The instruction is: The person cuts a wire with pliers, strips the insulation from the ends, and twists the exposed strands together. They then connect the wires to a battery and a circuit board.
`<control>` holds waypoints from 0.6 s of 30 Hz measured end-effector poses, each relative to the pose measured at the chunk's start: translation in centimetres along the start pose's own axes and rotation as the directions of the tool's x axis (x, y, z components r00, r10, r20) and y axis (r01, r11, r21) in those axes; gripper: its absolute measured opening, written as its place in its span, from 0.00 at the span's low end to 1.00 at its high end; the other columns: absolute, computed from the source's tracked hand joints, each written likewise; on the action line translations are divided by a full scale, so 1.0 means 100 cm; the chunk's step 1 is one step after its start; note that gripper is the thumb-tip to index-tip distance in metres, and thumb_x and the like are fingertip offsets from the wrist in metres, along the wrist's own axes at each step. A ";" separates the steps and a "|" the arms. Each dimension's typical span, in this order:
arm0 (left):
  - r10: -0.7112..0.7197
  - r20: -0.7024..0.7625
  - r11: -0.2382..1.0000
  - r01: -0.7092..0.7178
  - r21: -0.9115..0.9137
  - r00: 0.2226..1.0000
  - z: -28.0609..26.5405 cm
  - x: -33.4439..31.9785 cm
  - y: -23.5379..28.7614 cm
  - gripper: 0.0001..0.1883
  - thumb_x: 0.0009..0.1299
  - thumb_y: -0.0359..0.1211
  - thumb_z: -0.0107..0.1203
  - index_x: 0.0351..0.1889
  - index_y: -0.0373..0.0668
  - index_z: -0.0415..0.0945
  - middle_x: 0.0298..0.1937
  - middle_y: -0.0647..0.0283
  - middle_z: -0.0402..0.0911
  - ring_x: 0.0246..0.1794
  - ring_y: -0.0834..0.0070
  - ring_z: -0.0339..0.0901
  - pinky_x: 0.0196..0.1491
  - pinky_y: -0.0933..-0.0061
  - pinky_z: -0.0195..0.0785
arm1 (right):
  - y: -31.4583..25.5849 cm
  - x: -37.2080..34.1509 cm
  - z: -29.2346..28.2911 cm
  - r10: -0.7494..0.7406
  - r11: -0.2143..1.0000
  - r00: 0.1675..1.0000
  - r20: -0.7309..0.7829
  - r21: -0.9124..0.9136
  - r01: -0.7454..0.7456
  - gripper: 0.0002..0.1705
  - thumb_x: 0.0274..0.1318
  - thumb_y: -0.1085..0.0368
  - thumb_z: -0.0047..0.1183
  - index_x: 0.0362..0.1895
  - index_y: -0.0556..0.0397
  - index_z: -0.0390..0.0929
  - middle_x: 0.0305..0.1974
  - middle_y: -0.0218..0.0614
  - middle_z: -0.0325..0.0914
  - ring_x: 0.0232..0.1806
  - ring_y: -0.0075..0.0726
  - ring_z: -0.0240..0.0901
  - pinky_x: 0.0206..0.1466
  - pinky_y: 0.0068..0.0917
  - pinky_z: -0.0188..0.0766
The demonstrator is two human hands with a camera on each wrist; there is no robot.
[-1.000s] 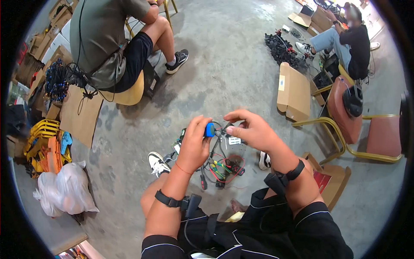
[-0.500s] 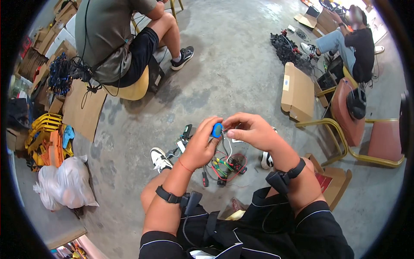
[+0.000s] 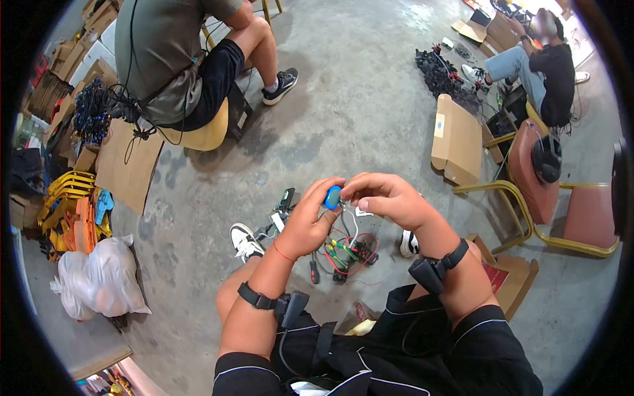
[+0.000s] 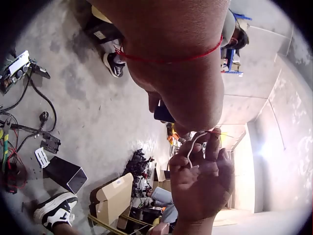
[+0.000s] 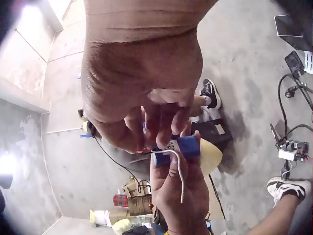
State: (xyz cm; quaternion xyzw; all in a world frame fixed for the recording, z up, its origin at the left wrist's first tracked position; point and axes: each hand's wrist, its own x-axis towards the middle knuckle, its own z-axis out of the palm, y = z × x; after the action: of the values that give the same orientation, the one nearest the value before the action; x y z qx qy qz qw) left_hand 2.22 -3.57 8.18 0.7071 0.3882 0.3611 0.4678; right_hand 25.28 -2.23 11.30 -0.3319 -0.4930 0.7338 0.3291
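The left hand (image 3: 308, 221) grips a small blue block (image 3: 333, 198) between fingers and thumb, its end facing up in the head view. In the right wrist view the blue block (image 5: 189, 147) lies across the left hand (image 5: 182, 196), with a white wire (image 5: 181, 177) curving down beside the thumb. The right hand (image 3: 394, 206) is close against the block, fingers bent; in the left wrist view the right hand (image 4: 203, 181) pinches thin wires, and a white wire (image 4: 190, 155) loops over its fingers.
Tangled cables (image 3: 343, 254) and a screwdriver (image 3: 314, 272) lie on the floor between the feet. A cardboard box (image 3: 457, 142) and chairs (image 3: 533, 175) stand right; white bags (image 3: 109, 277) lie left. Two seated people are farther off, one (image 3: 162, 59) at upper left, one (image 3: 553, 76) at upper right.
Over the last second the blue block has turned its end upward and shifted slightly right in the head view. The right hand has drawn its fingers in beside the block.
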 end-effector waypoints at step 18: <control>0.019 0.039 1.000 -0.019 0.007 0.999 0.001 0.000 0.001 0.27 0.68 0.21 0.56 0.67 0.36 0.68 0.65 0.50 0.72 0.66 0.54 0.71 0.68 0.62 0.64 | 0.008 0.008 0.015 -0.062 0.990 0.995 -0.077 -0.129 0.052 0.10 0.69 0.67 0.58 0.48 0.58 0.85 0.42 0.30 0.83 0.44 0.23 0.76 0.50 0.26 0.74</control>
State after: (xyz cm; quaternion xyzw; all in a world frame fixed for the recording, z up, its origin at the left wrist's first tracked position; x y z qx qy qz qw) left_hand 2.35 -3.63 8.24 0.7193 0.3737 0.3502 0.4693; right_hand 23.47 -2.60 10.83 -0.3675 -0.5343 0.6771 0.3478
